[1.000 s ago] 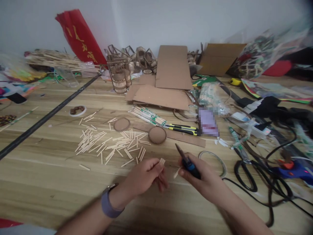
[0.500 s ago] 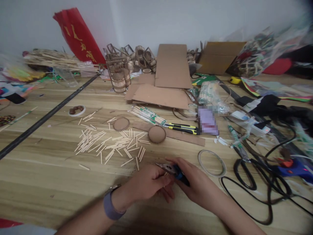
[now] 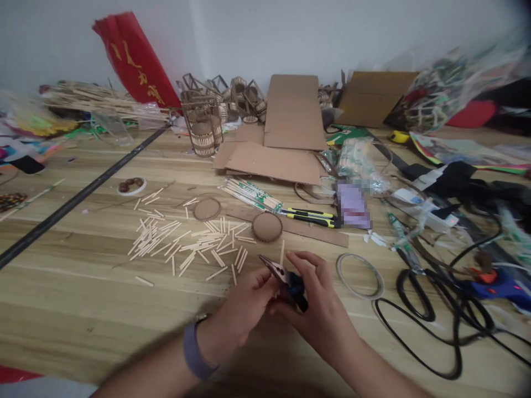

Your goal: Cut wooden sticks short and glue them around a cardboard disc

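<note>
My right hand (image 3: 319, 309) grips blue-handled pliers (image 3: 286, 279), jaws pointing up and left. A thin wooden stick (image 3: 282, 251) stands upright at its fingertips. My left hand (image 3: 244, 307), a purple watch on its wrist, is curled right against the pliers; what its fingers hold is hidden. Both hands hover low over the wooden floor (image 3: 83, 309). Just beyond them lies a scatter of several short cut sticks (image 3: 186, 246) and two round cardboard discs (image 3: 266, 227).
A tape ring (image 3: 359, 275) lies right of my hands. Black cables (image 3: 431, 309), a blue glue gun (image 3: 500, 287) and scissors crowd the right. A yellow-black cutter (image 3: 309, 217), chopstick packs, cardboard sheets (image 3: 290, 127), stick-built baskets (image 3: 203, 135) and a dark floor rail (image 3: 78, 199) lie beyond.
My hands came together from apart. The pliers' jaws swung toward my left hand, then both hands lifted slightly and a stick now stands up at my right fingertips.
</note>
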A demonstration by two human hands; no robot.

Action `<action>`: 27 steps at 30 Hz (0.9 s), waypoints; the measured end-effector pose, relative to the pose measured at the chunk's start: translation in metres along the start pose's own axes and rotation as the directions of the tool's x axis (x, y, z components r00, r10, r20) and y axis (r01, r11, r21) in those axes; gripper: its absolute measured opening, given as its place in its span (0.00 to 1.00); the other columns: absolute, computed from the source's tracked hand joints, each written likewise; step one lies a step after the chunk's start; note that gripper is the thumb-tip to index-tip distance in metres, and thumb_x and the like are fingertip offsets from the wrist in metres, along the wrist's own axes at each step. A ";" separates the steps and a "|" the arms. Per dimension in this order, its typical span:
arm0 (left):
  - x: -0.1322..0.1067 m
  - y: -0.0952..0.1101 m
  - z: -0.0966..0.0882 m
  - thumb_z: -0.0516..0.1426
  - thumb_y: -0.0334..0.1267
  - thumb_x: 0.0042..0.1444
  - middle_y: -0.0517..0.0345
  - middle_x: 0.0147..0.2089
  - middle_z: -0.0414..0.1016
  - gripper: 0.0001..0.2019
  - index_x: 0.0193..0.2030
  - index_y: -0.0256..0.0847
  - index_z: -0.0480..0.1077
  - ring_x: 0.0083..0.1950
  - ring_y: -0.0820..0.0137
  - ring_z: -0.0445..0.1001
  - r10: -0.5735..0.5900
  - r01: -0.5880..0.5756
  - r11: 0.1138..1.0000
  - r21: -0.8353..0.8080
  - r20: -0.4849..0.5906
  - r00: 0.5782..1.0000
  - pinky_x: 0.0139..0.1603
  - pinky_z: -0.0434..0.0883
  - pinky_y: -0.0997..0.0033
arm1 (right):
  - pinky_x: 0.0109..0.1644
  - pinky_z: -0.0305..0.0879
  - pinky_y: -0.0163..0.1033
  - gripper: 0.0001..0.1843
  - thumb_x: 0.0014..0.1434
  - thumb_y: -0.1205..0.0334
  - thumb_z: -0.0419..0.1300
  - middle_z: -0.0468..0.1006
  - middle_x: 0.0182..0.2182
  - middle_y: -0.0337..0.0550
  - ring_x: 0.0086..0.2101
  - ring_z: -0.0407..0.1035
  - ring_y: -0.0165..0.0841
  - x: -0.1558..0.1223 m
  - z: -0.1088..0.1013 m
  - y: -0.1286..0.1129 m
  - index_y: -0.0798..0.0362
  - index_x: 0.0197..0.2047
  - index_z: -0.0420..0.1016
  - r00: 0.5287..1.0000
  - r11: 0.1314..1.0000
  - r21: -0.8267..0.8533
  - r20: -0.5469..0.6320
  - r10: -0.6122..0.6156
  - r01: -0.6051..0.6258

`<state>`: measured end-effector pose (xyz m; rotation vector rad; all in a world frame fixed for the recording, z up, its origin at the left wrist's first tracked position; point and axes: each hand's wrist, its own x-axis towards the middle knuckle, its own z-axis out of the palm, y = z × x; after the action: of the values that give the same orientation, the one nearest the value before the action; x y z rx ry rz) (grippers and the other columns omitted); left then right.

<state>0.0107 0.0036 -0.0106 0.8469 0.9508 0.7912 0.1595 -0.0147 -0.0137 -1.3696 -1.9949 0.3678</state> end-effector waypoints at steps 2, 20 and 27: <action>-0.001 -0.002 0.002 0.61 0.53 0.48 0.59 0.30 0.71 0.19 0.32 0.37 0.71 0.33 0.71 0.66 0.017 -0.017 0.999 0.028 0.003 1.000 0.34 0.62 0.73 | 0.47 0.74 0.49 0.38 0.48 0.67 0.66 0.61 0.52 0.53 0.49 0.68 0.45 0.000 0.001 -0.001 0.47 0.61 0.56 1.000 1.000 -0.021 -0.008 -0.005 0.005; -0.007 0.015 -0.008 0.54 0.59 0.56 0.54 0.31 0.78 0.22 0.32 0.38 0.66 0.32 0.67 0.76 0.052 -0.060 0.986 0.155 0.055 0.997 0.34 0.66 0.71 | 0.33 0.64 0.38 0.18 0.54 0.45 0.60 0.70 0.31 0.40 0.30 0.66 0.34 0.021 -0.044 0.007 0.51 0.39 0.69 0.873 0.851 0.290 0.364 0.326 -0.438; -0.006 0.023 -0.015 0.53 0.56 0.58 0.53 0.29 0.80 0.20 0.33 0.37 0.66 0.30 0.68 0.77 0.064 -0.082 0.964 0.251 0.081 0.995 0.31 0.66 0.72 | 0.33 0.60 0.36 0.16 0.53 0.51 0.60 0.71 0.29 0.39 0.31 0.64 0.32 0.026 -0.069 0.016 0.54 0.39 0.73 0.640 0.612 0.376 0.711 0.292 -0.696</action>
<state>-0.0092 0.0124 0.0064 1.1322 0.9742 0.7050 0.2115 0.0055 0.0373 -1.4466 -1.5523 1.7852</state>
